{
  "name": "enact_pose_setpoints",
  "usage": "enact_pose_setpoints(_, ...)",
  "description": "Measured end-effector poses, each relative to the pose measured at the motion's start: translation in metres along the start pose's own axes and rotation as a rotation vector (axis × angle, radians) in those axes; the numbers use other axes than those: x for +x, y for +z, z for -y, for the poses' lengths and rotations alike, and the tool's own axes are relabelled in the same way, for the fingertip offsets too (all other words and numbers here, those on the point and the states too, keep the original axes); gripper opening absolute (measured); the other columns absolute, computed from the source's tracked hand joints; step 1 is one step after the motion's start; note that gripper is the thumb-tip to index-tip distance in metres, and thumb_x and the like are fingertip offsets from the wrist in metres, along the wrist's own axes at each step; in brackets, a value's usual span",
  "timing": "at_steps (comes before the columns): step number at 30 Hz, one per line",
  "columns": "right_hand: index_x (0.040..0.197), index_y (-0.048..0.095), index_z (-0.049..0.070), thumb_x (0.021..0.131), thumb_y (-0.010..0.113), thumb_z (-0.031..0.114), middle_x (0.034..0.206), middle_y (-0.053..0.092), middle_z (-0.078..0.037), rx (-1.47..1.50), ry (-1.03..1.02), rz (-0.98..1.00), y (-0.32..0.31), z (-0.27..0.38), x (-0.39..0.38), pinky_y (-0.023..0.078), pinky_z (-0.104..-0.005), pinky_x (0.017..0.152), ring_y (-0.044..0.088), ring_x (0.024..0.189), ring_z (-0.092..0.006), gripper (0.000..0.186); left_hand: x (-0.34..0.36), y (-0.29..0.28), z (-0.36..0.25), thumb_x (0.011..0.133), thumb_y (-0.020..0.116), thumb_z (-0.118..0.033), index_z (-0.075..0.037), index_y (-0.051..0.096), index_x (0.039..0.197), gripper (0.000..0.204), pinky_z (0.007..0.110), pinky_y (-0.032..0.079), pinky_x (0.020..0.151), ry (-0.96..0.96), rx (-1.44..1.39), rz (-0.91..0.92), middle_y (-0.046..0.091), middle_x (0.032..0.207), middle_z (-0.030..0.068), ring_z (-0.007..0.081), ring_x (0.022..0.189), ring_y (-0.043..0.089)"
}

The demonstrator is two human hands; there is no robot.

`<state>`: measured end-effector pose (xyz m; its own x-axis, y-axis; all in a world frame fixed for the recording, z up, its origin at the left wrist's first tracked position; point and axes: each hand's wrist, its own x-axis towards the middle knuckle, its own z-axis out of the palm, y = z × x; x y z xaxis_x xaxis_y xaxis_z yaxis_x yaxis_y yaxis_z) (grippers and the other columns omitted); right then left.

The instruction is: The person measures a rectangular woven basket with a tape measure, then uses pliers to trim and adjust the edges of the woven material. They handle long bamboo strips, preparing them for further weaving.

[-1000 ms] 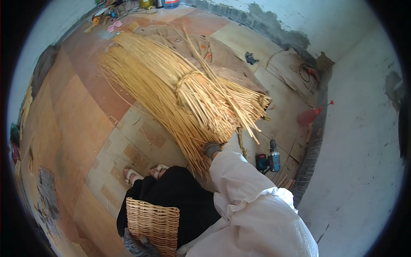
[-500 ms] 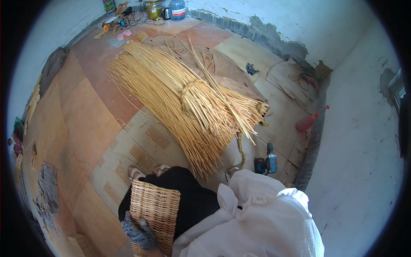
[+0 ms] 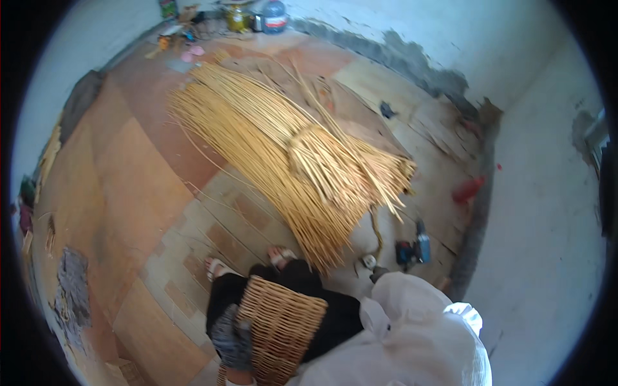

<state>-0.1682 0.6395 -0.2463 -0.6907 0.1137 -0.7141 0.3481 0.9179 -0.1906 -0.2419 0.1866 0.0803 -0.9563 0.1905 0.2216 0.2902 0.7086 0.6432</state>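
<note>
A woven wicker basket rests tilted on my lap, against dark trousers. My left hand, in a grey glove, is closed on its left edge. The underside and far end of the basket are hidden. At the end of a white sleeve, only a small dark part of my right hand shows, reaching down to the floor on the right. Beside it is a small round whitish thing, too blurred to name. The fingers of that hand are hidden.
A large bundle of peeled wicker rods lies ahead on brown cloth, with a tied sheaf on top. Right of my hand stands a blue cordless drill. A red bottle lies by the wall. A water jug stands far back.
The basket and my left hand have shifted right and tilted in the picture. My view has moved a little. The dark part of my right hand now shows past the sleeve.
</note>
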Motion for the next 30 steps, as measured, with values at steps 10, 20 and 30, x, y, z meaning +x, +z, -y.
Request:
enact_pose_setpoints(10,0.106,0.064,0.013,0.083,0.056,0.032,0.099,0.065,-0.014,0.079,-0.261,0.121,0.018,0.107,0.077,0.049,-0.0406,0.080,0.063,0.090,-0.0296,0.030,-0.051,0.000,-0.009,0.088,0.055,-0.043,0.003,0.049,0.122,0.057,0.042,0.042,0.093,-0.145,0.257,-0.403,0.057,0.114,0.0185,0.0336,0.106,0.054)
enact_pose_setpoints(20,0.106,0.064,0.013,0.084,0.055,0.028,0.100,0.065,-0.014,0.171,-0.156,0.028,0.032,0.083,0.001,0.048,-0.0403,0.081,0.062,0.092,-0.0303,0.029,-0.069,0.015,-0.011,0.095,0.039,-0.041,0.008,0.048,0.122,0.057,0.049,0.034,0.101,-0.168,0.506,-0.194,0.048,0.125,0.0239,0.0383,0.118,0.044)
enact_pose_setpoints(30,0.107,0.063,0.013,0.085,0.053,0.025,0.101,0.064,-0.014,0.282,-0.074,0.010,0.052,0.056,-0.049,0.048,-0.0399,0.081,0.061,0.094,-0.0310,0.027,-0.067,0.021,-0.010,0.095,0.042,-0.036,0.005,0.051,0.121,0.049,0.045,0.038,0.097,-0.076,0.479,-0.259,0.053,0.121,0.0225,0.0373,0.112,0.050)
